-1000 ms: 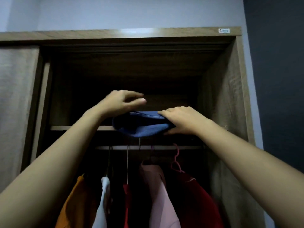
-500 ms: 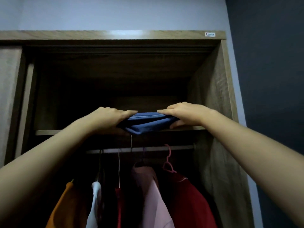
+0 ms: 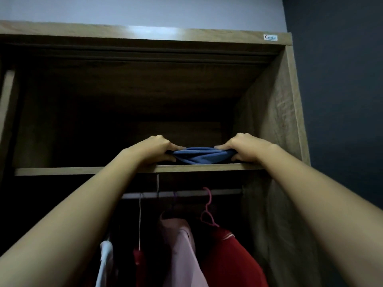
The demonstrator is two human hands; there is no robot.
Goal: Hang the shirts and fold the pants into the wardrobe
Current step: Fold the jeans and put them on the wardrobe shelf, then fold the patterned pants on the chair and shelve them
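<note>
Head view: both arms reach up, left hand (image 3: 153,148) and right hand (image 3: 246,147) each gripping an end of one folded pants (image 3: 202,156) on the shelf (image 3: 83,170) at centre frame; four shirts (image 3: 182,255) hang below.

Stretched up from both lower corners toward frame centre on bare arms, knuckles uppermost, pinching the blue folded pants (image 3: 202,157) at one end with the left hand (image 3: 154,147) and at the other with the right hand (image 3: 247,146).
</note>
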